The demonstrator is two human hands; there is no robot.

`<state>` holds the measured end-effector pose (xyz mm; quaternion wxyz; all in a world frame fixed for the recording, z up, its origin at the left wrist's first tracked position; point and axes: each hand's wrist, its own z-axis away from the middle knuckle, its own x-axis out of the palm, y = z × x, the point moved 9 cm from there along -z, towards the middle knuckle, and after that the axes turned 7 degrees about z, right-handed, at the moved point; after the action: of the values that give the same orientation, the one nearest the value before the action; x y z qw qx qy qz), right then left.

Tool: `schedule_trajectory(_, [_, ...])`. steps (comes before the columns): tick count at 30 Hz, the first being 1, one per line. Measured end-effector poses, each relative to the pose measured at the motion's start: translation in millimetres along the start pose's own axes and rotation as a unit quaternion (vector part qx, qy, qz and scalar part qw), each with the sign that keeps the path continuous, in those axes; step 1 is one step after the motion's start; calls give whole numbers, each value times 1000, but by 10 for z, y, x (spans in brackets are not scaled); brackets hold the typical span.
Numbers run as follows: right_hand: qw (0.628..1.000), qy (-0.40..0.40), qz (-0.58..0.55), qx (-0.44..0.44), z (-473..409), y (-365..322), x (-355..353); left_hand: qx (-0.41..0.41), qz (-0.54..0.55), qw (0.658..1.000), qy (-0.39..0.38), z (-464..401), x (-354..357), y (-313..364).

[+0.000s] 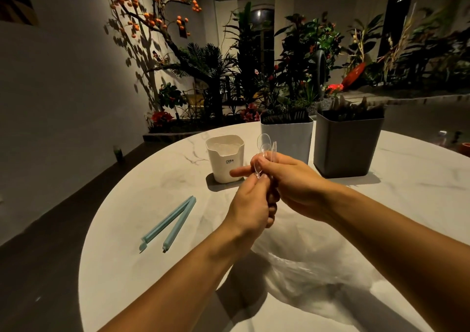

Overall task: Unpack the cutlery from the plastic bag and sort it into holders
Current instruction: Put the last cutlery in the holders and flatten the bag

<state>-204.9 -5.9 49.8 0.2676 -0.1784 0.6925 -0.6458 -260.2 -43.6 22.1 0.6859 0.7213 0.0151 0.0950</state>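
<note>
My right hand grips a small bunch of clear plastic spoons, their bowls sticking up above the fingers. My left hand pinches the lower end of the bunch from below. The clear plastic bag lies crumpled on the table under my forearms. Three holders stand beyond my hands: a small white one holding clear cutlery, a light grey one holding dark forks, and a dark grey one holding dark cutlery.
An opened pale blue bag clip lies on the round marble table to the left. Plants and a wall stand behind the table. Small objects sit at the far right edge.
</note>
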Motion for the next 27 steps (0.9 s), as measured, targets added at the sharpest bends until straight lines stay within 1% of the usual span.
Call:
schedule_trajectory(2, [1000, -4, 3, -3, -27, 12, -4, 6, 9, 1000, 7, -33, -42, -11])
schedule_trajectory(7, [998, -11, 56, -26, -62, -29, -74, 32, 2, 999, 17, -68, -173, 43])
schedule_trajectory(11, [990, 23, 124, -64, -90, -144, -105, 61, 15, 997, 35, -60, -203, 136])
schedule_trajectory(14, [978, 74, 177, -87, -76, -241, -171, 76, 28, 994, 68, -84, -308, 191])
schedule_trajectory(16, [980, 93, 151, -88, -55, -261, -225, 77, 18, 992, 95, -104, -414, 203])
schedule_trajectory(18, [988, 94, 90, -78, -36, -245, -276, 73, 4, 991, 109, -113, -480, 201])
schedule_trajectory(21, [994, 75, 0, -75, 23, -291, -299, 68, -10, 991, 117, -103, -533, 213])
schedule_trajectory(24, [994, 49, -79, -52, 47, -278, -276, 65, 6, 992, 108, -98, -535, 233])
schedule_trajectory(26, [994, 39, -93, -38, 50, -254, -239, 64, 19, 993, 100, -92, -512, 252])
schedule_trajectory(27, [996, 34, -76, -44, 49, -264, -208, 64, 23, 993, 97, -89, -495, 258])
